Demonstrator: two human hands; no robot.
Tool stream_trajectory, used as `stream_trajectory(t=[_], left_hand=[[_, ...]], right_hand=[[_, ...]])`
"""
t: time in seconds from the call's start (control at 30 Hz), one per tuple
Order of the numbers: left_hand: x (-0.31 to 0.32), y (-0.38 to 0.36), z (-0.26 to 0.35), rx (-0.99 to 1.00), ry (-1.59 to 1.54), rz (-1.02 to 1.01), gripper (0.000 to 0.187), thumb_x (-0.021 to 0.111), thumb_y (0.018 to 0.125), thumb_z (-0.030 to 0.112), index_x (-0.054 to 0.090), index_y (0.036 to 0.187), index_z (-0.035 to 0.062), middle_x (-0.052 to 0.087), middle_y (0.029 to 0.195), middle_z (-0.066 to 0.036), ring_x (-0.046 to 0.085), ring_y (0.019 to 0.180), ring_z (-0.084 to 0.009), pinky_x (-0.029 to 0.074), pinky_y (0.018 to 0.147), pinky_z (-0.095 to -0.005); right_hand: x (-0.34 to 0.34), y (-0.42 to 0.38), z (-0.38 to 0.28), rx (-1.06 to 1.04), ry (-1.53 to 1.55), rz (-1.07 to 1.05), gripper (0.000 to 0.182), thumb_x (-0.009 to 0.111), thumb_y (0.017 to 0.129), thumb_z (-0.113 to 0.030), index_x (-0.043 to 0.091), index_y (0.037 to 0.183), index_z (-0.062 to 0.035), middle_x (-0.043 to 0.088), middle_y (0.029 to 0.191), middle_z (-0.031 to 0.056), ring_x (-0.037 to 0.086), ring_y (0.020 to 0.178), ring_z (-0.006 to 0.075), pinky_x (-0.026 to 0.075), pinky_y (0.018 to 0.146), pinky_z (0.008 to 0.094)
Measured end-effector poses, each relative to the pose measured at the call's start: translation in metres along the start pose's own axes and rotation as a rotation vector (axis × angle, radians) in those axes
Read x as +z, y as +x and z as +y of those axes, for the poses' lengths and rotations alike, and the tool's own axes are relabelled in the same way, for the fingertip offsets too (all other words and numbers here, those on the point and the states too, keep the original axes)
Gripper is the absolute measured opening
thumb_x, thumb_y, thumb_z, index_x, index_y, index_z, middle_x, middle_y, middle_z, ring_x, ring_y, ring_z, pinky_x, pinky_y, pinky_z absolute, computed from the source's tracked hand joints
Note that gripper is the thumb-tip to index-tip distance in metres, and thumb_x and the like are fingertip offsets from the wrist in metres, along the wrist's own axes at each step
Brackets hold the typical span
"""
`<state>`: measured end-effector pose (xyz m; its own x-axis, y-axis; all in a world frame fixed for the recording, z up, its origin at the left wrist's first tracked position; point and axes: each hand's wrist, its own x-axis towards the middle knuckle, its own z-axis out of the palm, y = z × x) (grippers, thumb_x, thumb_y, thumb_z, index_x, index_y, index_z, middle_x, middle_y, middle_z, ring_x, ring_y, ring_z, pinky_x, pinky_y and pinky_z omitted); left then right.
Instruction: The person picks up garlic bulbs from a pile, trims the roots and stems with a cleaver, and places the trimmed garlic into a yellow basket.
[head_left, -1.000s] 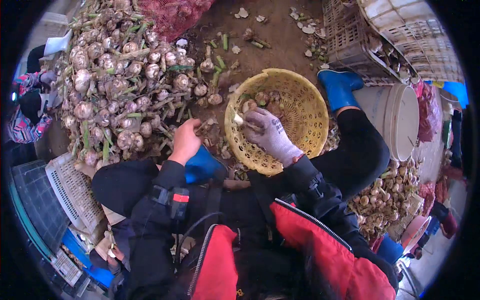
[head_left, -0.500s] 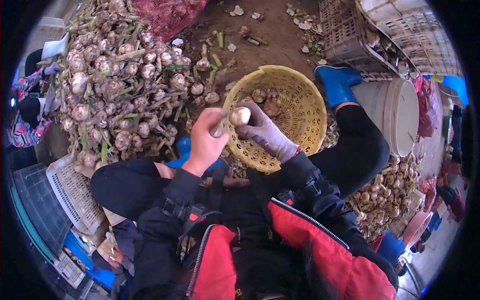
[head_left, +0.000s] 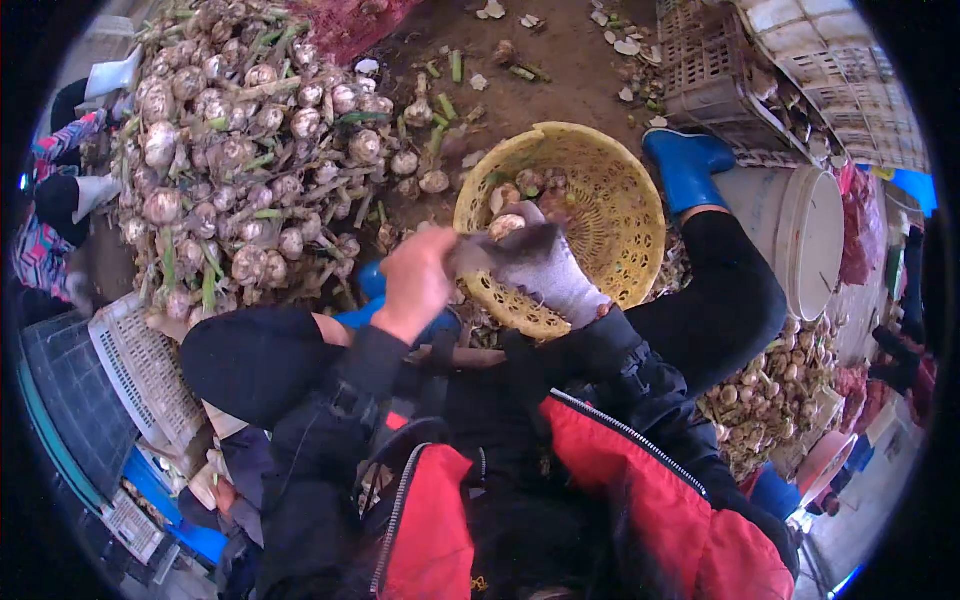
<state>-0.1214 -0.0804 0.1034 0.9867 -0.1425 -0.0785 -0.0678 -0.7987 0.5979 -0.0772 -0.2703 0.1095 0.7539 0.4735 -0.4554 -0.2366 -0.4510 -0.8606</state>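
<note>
My left hand point(head_left: 415, 285), bare and smeared by motion, is closed left of the yellow basket. A grey blur shows at its fingertips; I cannot tell what it grips. My right hand point(head_left: 550, 268) wears a grey-purple glove and is turned back-up over the near rim of the yellow plastic basket point(head_left: 630, 225). Its fingers are curled at a pale garlic bulb point(head_left: 507, 226). Several more garlic bulbs point(head_left: 530, 182) lie inside the basket at its far left.
A big heap of garlic with stems point(head_left: 230, 170) covers the floor on the left. A red mesh bag point(head_left: 350, 25) lies behind it. To the right are my blue boot point(head_left: 688, 165), a white bucket point(head_left: 810, 240), crates point(head_left: 705, 75) and trimmed garlic point(head_left: 770, 385). Other people sit at the left edge.
My gloved right hand has rolled over, back upward, with the bulb now nearer the basket's inside. My left hand has pulled slightly down and away from the bulb. The view has shifted slightly.
</note>
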Motion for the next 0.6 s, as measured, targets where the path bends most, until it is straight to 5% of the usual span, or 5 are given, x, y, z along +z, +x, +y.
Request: stream_trajectory(t=[0.07, 0.23, 0.47, 0.53, 0.6], left_hand=[[0.011, 0.000, -0.044, -0.220, 0.083, -0.066, 0.034, 0.061, 0.069, 0.003, 0.063, 0.102, 0.0101, 0.064, 0.093, -0.015, 0.060, 0.084, -0.0375, 0.049, 0.070, -0.0418], [-0.008, 0.001, 0.013, -0.537, -0.555, -0.002, 0.024, 0.060, 0.069, 0.002, 0.062, 0.093, 0.0027, 0.064, 0.072, -0.009, 0.061, 0.068, -0.0167, 0.046, 0.063, -0.0319], [0.035, -0.002, 0.013, -0.456, -0.505, 0.074, 0.019, 0.061, 0.065, 0.006, 0.058, 0.084, 0.0015, 0.060, 0.069, -0.016, 0.061, 0.069, -0.0309, 0.045, 0.062, -0.0384], [0.059, -0.014, -0.032, -0.546, -0.397, -0.032, 0.023, 0.063, 0.065, 0.010, 0.059, 0.087, 0.0016, 0.063, 0.074, -0.017, 0.060, 0.075, -0.0378, 0.046, 0.066, -0.0407], [0.052, -0.003, -0.044, -0.689, -0.339, 0.037, 0.027, 0.065, 0.065, 0.013, 0.061, 0.090, 0.0013, 0.063, 0.082, -0.017, 0.059, 0.081, -0.0394, 0.047, 0.071, -0.0410]], right_hand=[[0.002, -0.013, -0.025, -0.050, 0.301, 0.144, 0.051, 0.068, 0.072, -0.013, 0.047, 0.116, 0.0022, 0.060, 0.098, 0.0096, 0.056, 0.091, 0.0136, 0.046, 0.080, 0.0275], [0.015, 0.007, -0.005, -0.015, 0.786, 0.306, 0.059, 0.074, 0.076, -0.013, 0.041, 0.124, -0.0037, 0.056, 0.105, 0.0047, 0.055, 0.091, 0.0112, 0.046, 0.079, 0.0246], [0.006, -0.002, -0.015, 0.120, 1.322, 0.238, 0.036, 0.063, 0.082, -0.013, 0.044, 0.112, -0.0068, 0.057, 0.094, 0.0045, 0.060, 0.088, 0.0189, 0.051, 0.078, 0.0326], [-0.008, 0.002, -0.001, -0.130, 1.691, 0.011, 0.036, 0.061, 0.083, -0.018, 0.044, 0.113, -0.0069, 0.056, 0.095, 0.0055, 0.059, 0.089, 0.0191, 0.051, 0.078, 0.0310], [-0.018, 0.001, -0.006, -0.008, 1.665, 0.077, 0.042, 0.062, 0.082, -0.021, 0.044, 0.117, -0.0060, 0.057, 0.095, 0.0059, 0.058, 0.089, 0.0188, 0.050, 0.076, 0.0299]])
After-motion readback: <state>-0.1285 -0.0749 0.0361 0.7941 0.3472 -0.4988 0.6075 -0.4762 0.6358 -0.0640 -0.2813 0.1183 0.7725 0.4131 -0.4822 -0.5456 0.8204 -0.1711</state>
